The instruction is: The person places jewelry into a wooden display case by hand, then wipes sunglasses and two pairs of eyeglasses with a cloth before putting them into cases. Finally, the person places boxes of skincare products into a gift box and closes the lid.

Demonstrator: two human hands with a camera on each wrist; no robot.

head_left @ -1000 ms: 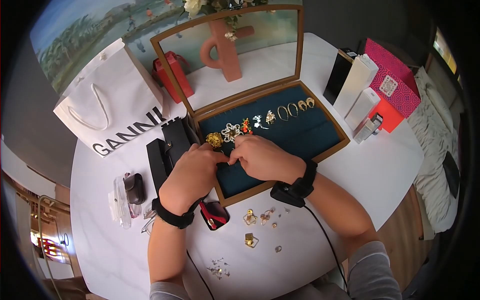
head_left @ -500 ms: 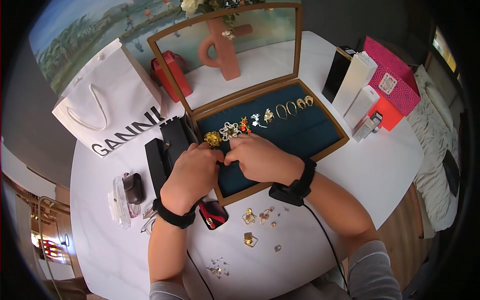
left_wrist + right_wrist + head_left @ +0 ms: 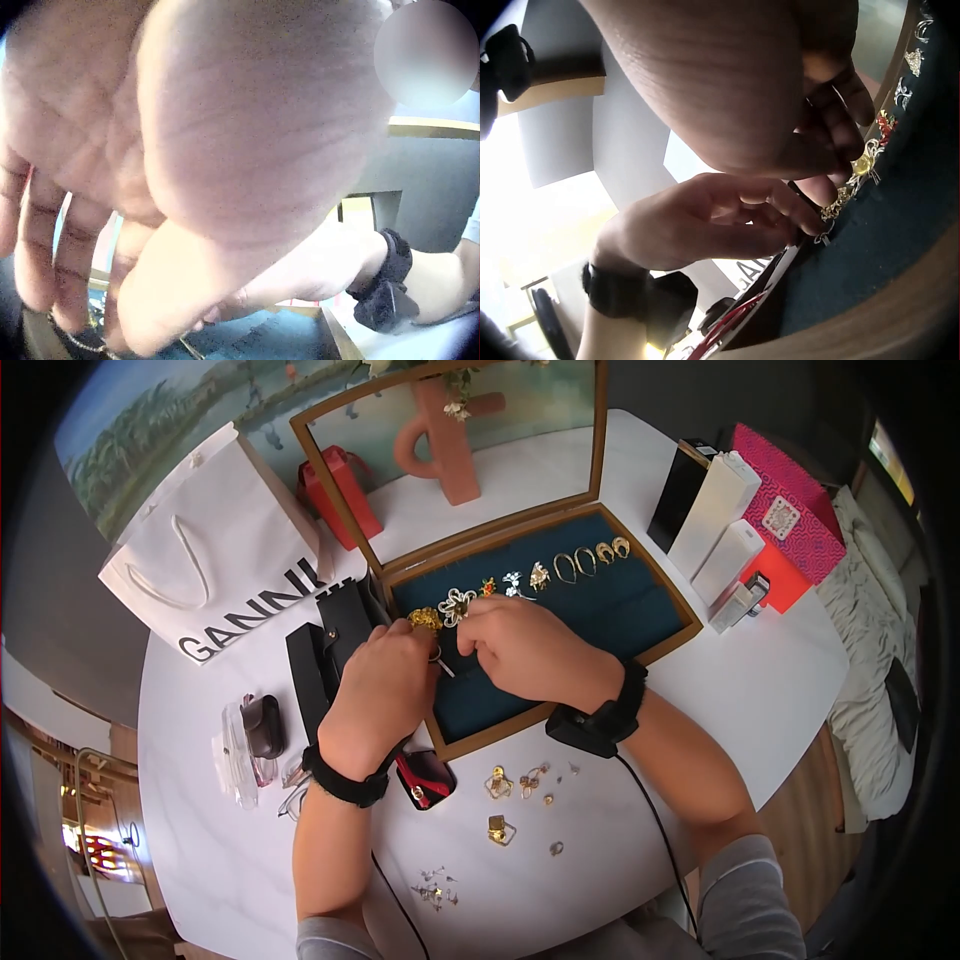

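Evidently, the right hand [image 3: 535, 648] has parted from the left hand [image 3: 382, 678], apparently leaving the silver piece [image 3: 446, 667] to it. Both curl; whether either grips anything cannot be told.

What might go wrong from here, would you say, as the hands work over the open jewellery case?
The slender silver piece at the left hand might slip from its fingers. The right hand, close to the flower-shaped piece, could nudge it out of line. The black cable beside the small loose trinkets on the table may drag them if it shifts.
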